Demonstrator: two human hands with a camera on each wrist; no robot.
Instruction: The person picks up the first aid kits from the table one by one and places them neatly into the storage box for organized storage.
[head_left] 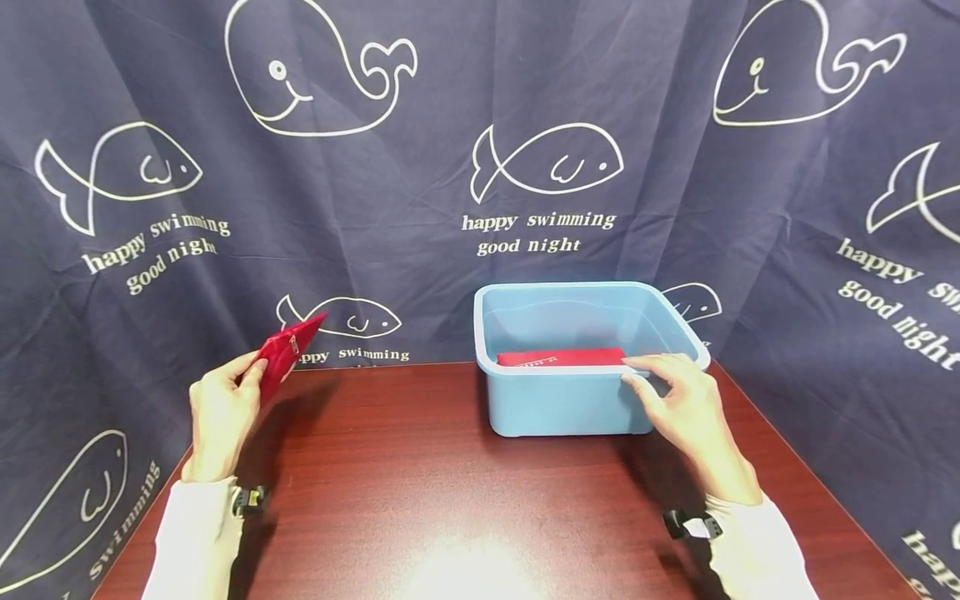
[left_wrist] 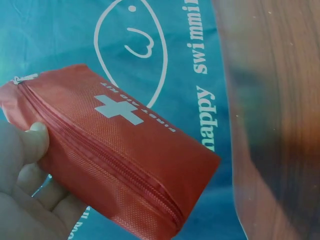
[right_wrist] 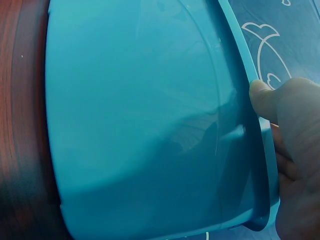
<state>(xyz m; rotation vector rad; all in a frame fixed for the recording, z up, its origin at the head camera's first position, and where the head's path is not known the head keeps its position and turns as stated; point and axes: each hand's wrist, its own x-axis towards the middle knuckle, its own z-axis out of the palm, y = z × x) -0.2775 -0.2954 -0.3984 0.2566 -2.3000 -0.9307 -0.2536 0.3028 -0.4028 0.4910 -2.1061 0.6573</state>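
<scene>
My left hand (head_left: pixel 225 408) holds a red zippered pouch (head_left: pixel 279 360) above the left part of the table. In the left wrist view the pouch (left_wrist: pixel 135 145) shows a white cross and the words FIRST AID KIT, with the thumb of the hand (left_wrist: pixel 30 185) pressed near its zipper end. My right hand (head_left: pixel 690 408) grips the front rim of a light blue bin (head_left: pixel 566 408), near its right corner. The right wrist view has the thumb of that hand (right_wrist: pixel 300 145) on the rim of the bin (right_wrist: pixel 130 115). Inside the bin lies a red item (head_left: pixel 577 357) with white print.
A reddish-brown wooden table (head_left: pixel 420 475) carries the bin at its back right. Behind and at both sides hangs a dark blue curtain (head_left: pixel 435 175) with white whales, fish and lettering, close to the table's edges.
</scene>
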